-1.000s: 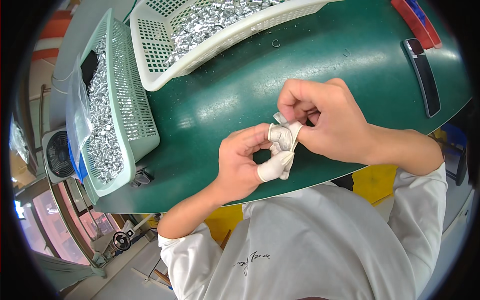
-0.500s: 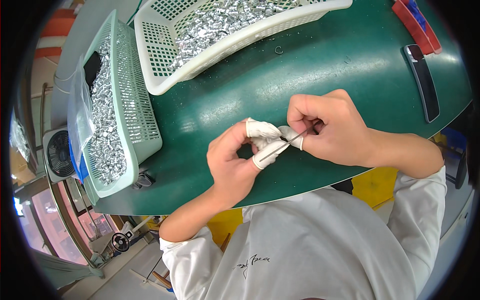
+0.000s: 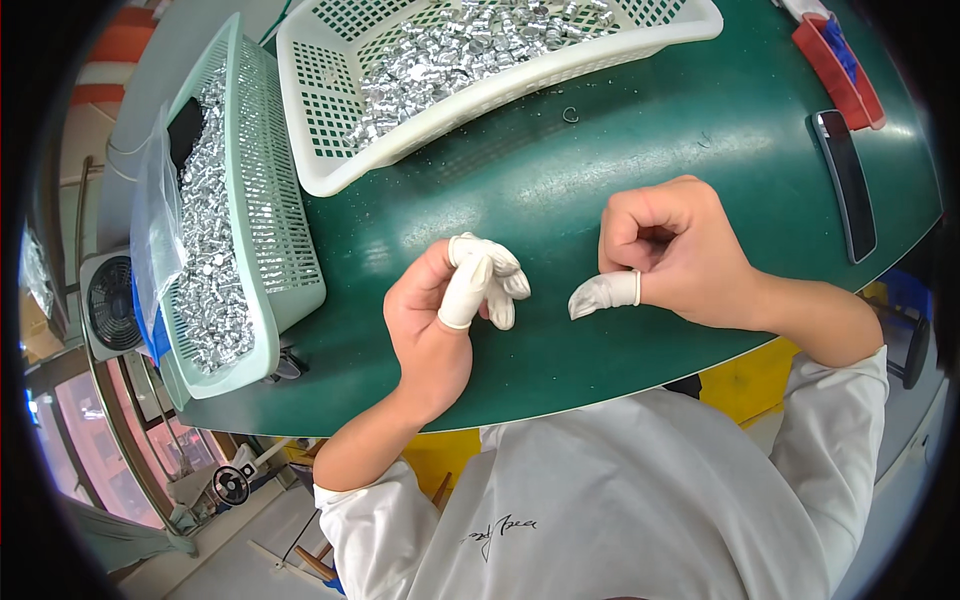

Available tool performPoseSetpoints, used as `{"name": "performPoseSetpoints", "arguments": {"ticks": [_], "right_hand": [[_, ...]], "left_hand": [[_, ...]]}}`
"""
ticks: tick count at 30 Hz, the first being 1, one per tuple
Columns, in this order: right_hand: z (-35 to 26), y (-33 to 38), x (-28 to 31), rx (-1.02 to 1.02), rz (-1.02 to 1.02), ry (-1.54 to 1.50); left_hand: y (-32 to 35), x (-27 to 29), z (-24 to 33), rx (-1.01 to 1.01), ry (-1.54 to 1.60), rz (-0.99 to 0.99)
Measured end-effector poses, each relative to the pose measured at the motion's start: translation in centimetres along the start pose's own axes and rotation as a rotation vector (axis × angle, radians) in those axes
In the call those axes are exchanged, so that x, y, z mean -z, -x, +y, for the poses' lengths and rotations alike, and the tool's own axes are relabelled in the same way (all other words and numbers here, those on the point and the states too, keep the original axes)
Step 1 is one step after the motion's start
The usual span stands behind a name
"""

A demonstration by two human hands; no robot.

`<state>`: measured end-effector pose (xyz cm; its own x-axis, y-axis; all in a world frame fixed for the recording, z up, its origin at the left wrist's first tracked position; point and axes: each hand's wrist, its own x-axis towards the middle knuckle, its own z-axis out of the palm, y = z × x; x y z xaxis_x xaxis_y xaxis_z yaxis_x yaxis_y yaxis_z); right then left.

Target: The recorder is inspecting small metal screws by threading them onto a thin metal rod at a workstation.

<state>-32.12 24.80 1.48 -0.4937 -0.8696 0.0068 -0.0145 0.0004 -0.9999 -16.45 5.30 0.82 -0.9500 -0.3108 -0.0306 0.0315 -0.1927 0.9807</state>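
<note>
My left hand [image 3: 430,320] is over the green table, white finger cots [image 3: 466,292] on its thumb and fingers. Its thumb and fingertips are curled together, and anything between them is hidden. To its right, my right hand [image 3: 690,250] has its fingers folded into the palm. Its thumb, in a white finger cot [image 3: 606,294], points left toward the left hand. Whatever the folded fingers hold cannot be made out. A gap separates the two hands. Beyond them stands a white plastic basket [image 3: 312,165] with many small shiny metal fittings [image 3: 450,60].
On the left, a pale green basket [image 3: 262,340] holds more metal pieces, with a clear plastic bag [image 3: 158,225] at its side. Far right are a red bin [image 3: 835,75] and a dark phone-shaped object [image 3: 846,188]. A small wire ring [image 3: 570,115] lies near the white basket.
My hands have come apart, the left moving left and the right slightly right. The thin metal tool that crossed between the fingertips no longer shows.
</note>
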Motion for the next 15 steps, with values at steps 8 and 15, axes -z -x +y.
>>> {"name": "performPoseSetpoints", "arguments": {"ticks": [8,15], "right_hand": [[-0.67,-0.02,0.07,-0.135,-0.070,-0.059],[-0.69,-0.14,-0.06,-0.095,-0.096,0.100]], "left_hand": [[0.03,-0.66,0.41,0.010,-0.111,-0.038],[0.23,-0.74,0.30,-0.001,-0.105,-0.047]]}}
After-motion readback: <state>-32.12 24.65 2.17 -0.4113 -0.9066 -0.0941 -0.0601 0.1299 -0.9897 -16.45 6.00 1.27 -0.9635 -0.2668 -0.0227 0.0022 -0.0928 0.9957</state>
